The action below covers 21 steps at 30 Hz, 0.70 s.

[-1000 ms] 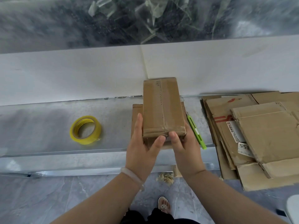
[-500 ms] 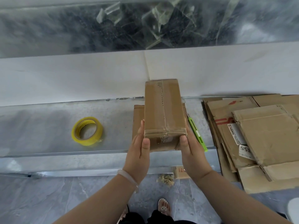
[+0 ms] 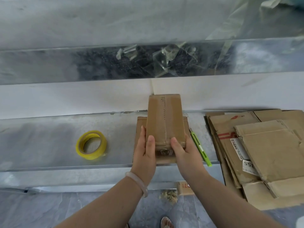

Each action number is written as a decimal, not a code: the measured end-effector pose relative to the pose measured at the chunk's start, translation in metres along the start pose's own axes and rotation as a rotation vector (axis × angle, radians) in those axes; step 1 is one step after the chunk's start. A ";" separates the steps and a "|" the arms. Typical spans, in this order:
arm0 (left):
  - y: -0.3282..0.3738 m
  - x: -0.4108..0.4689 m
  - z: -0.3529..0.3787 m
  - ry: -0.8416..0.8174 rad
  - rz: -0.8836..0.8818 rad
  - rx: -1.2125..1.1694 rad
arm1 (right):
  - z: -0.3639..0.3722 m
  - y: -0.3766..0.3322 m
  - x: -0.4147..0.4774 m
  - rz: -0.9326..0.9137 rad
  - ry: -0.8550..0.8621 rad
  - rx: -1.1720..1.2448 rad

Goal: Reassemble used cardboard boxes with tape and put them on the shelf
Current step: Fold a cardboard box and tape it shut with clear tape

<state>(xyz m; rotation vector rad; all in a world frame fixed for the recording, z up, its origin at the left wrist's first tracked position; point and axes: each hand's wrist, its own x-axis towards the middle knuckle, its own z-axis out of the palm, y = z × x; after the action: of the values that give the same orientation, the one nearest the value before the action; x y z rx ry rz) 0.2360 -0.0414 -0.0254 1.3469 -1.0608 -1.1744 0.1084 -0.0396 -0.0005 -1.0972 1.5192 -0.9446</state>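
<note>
While both thumbs press its top, each hand (image 3: 144,155) grips the box (image 3: 165,120).

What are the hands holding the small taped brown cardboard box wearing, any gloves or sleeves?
No gloves and no sleeves show anywhere in the frame. The left hand and right hand carry no visible rings. The only item worn is a pale, milky, translucent round bangle on the left wrist.
</note>
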 end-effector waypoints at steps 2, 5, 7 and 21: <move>-0.001 0.001 -0.001 0.020 -0.048 -0.051 | 0.001 -0.003 -0.001 0.051 0.007 0.058; 0.007 0.000 0.000 0.002 -0.115 -0.133 | -0.001 -0.008 -0.005 0.082 0.020 0.053; 0.017 -0.001 0.001 -0.028 -0.097 -0.087 | -0.001 -0.011 -0.006 0.059 0.009 0.042; 0.018 -0.030 -0.039 -0.047 0.073 0.247 | -0.019 -0.012 -0.022 0.032 -0.079 -0.141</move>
<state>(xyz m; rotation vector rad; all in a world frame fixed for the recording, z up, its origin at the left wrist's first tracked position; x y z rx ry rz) 0.2703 -0.0078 -0.0045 1.4621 -1.3113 -1.0506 0.0942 -0.0214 0.0204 -1.1925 1.5521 -0.7724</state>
